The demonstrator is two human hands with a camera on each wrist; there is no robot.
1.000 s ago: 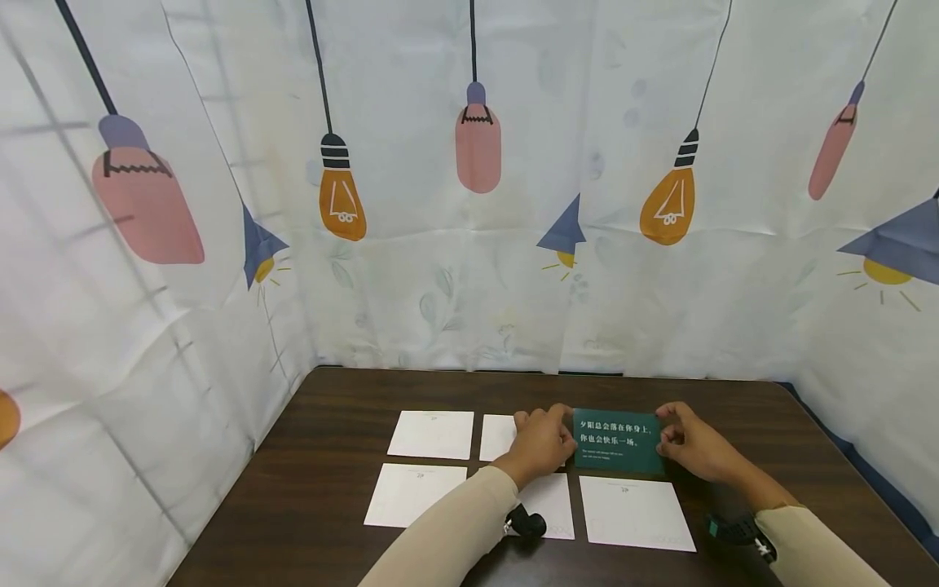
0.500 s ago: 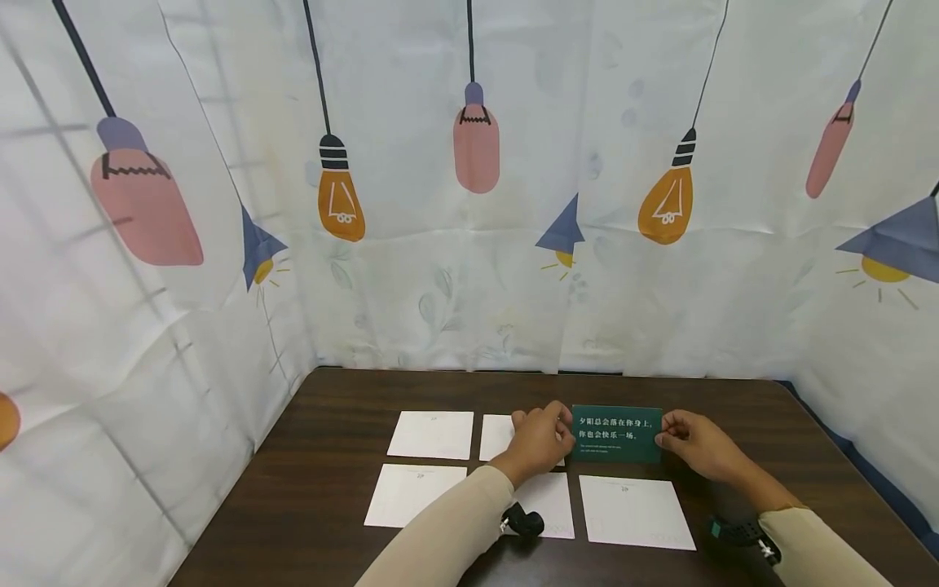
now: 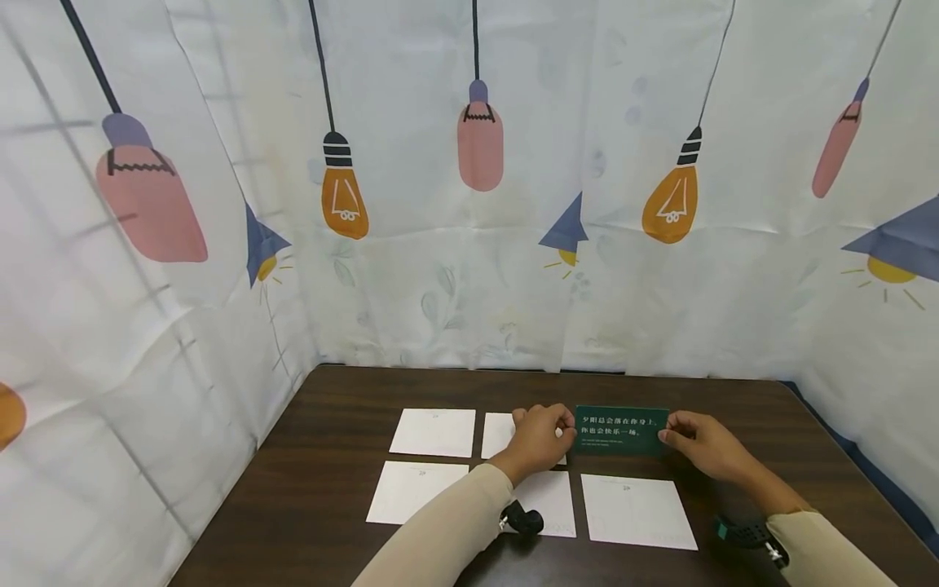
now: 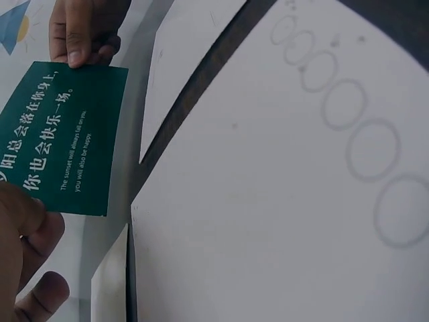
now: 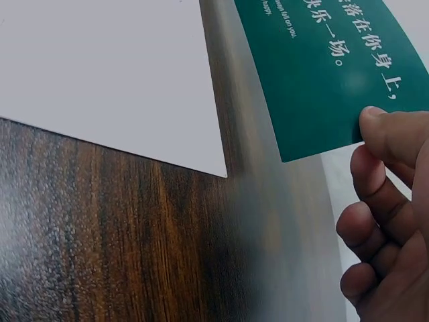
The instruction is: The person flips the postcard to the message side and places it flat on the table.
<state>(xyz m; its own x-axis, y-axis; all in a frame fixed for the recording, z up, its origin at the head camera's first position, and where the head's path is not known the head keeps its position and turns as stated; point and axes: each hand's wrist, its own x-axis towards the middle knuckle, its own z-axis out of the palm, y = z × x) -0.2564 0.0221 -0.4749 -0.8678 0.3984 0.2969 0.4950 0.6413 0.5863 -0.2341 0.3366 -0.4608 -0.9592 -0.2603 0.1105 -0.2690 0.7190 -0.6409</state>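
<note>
A green postcard (image 3: 620, 430) with white Chinese and English lettering is held up at the back right of the table. My left hand (image 3: 541, 440) pinches its left edge; in the left wrist view the fingers (image 4: 41, 235) are at the near end of the card. On the opposite edge my right hand (image 3: 706, 444) grips with thumb and forefinger, the thumb (image 5: 395, 131) lying on the printed face. The right hand's other fingers curl below. In the right wrist view the card's lower edge stands apart from the wood surface.
Several white cards lie in two rows on the dark brown table (image 3: 293, 505). One white card (image 3: 638, 512) is just in front of the postcard, another (image 3: 433, 432) at the back left. My left arm partly covers the middle ones. A lamp-patterned curtain (image 3: 440, 310) hangs behind.
My right fingers have closed onto the postcard's right edge. The card has tilted, its lower edge rising, and looks narrower from top to bottom. The white cards have stayed put.
</note>
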